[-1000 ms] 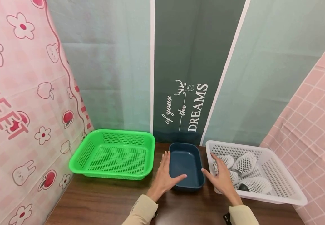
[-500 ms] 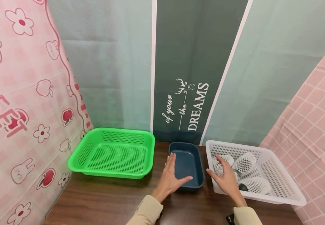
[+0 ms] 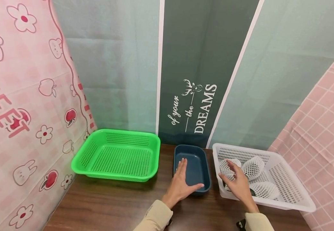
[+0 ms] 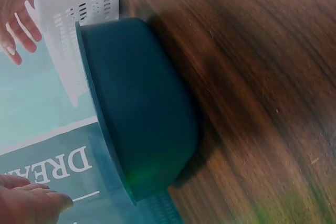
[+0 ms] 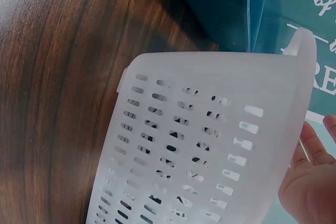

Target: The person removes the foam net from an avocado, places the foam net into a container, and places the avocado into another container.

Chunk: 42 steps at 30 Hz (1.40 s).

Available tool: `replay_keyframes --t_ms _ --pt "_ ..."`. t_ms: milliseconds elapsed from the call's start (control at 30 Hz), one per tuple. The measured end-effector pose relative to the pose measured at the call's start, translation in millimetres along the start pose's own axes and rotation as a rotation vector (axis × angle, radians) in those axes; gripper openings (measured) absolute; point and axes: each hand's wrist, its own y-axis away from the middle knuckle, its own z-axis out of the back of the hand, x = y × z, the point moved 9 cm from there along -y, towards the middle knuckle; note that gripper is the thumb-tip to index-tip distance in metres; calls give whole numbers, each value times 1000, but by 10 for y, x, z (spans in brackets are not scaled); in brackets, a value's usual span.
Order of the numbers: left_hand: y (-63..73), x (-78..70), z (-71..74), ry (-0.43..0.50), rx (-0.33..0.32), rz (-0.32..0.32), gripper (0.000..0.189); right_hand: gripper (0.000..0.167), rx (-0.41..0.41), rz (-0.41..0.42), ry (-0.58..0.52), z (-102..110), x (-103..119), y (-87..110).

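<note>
In the head view my left hand (image 3: 182,184) hovers over the dark blue plastic tub (image 3: 195,166), fingers straight and thumb spread, with nothing held. My right hand (image 3: 240,186) is above the left part of the white perforated basket (image 3: 292,179), its fingers loosely bent and apart from the thumb. Several roundish things in white foam netting, such as the netted item (image 3: 253,167), lie in that basket; dark ends show on some. My right hand partly hides the nearest ones. The right wrist view shows the right hand (image 5: 312,184) beyond the white basket's rim (image 5: 302,72).
A green perforated basket (image 3: 152,166) stands on the left of the brown wooden table (image 3: 103,202). The tub sits between the two baskets. Printed curtains (image 3: 120,80) hang close behind and at both sides.
Both hands have shifted right: the left from the tub's left edge to over the tub, the right farther over the white basket. Tub and baskets have stayed in place.
</note>
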Motion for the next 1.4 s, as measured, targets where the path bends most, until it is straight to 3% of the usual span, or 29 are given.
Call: replay_keyframes --t_ms 233,633,1400 --pt "-12 -42 -79 18 42 14 109 60 6 -9 6 49 -5 8" --pt "-13 -140 -182 -3 31 -37 107 60 27 -54 18 87 -59 14" --pt "-6 -216 -384 -41 73 8 101 61 75 -129 3 223 -236 96"
